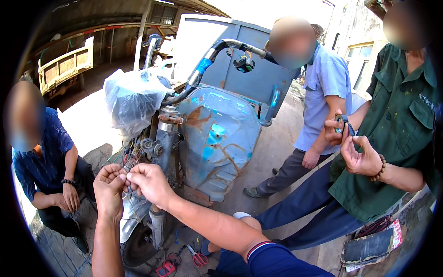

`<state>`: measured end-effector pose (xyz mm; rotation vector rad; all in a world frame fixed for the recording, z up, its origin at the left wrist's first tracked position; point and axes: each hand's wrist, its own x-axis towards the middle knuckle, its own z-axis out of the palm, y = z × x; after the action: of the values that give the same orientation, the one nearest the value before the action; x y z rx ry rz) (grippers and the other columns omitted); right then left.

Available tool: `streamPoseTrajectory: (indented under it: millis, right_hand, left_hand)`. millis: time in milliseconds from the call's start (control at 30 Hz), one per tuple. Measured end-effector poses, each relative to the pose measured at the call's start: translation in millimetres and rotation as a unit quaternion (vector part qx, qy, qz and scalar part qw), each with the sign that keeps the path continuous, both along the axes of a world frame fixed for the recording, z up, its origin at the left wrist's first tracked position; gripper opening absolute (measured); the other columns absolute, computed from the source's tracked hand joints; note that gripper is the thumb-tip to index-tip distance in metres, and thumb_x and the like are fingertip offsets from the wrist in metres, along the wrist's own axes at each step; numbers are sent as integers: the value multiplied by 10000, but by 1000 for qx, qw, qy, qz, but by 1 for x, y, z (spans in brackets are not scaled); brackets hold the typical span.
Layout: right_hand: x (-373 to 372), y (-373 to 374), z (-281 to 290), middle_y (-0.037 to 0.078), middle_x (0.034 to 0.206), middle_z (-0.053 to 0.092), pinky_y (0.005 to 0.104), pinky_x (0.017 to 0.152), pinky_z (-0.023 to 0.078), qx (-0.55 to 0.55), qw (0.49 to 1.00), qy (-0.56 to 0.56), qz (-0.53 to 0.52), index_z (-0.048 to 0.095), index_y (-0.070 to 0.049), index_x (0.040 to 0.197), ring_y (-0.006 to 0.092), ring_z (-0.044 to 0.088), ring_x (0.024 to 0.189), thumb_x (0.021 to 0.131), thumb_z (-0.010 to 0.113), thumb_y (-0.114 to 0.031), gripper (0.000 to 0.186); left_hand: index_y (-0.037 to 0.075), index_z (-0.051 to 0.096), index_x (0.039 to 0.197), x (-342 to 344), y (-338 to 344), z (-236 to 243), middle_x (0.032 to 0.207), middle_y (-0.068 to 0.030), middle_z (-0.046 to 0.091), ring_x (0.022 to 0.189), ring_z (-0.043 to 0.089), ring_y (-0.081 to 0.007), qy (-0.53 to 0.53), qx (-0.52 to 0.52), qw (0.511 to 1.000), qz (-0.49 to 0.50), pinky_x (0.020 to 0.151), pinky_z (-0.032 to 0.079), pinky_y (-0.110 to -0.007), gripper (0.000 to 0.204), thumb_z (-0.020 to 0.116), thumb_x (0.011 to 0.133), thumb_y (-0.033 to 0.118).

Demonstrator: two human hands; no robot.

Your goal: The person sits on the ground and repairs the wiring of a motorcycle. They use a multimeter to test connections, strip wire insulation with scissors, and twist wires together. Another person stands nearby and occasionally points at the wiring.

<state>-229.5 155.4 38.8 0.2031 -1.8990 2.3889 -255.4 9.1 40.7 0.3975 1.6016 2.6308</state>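
My left hand and my right hand meet fingertip to fingertip in front of a worn motor tricycle. Both are closed in a pinch on a thin wire, mostly covered by the fingers. Just behind them, a tangle of coloured wires spills from the tricycle's front. Above it, clear plastic sheeting wraps the headlamp area. The front wheel and a silvery mudguard lie below my hands. To the right stands the scratched blue, rusty front body panel.
Red-handled scissors and a red meter lie on the ground. One person crouches at left. At right, a person in green holds a roll of tape, beside another in light blue. Handlebars arch above.
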Motion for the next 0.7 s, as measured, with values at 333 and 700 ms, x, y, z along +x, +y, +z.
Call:
streamPoseTrajectory:
  millis: [333,700]
  right_hand:
    - [22,9,16,114,925,628,386,682,538,405,800,356,-264,632,-9,1041,282,660,810,842,689,-53,211]
    - [1,20,6,6,704,603,236,482,387,-34,994,-87,49,638,-24,803,86,529,570,946,600,-115,174]
  left_hand:
    - [-43,596,1084,2,5,-1,884,-70,663,653,586,-94,-7,-5,1000,22,577,469,-209,207,605,884,-99]
    - [-51,604,1111,8,10,1,922,-90,684,750,630,-148,-10,-6,1000,-5,618,494,-267,243,630,876,-105]
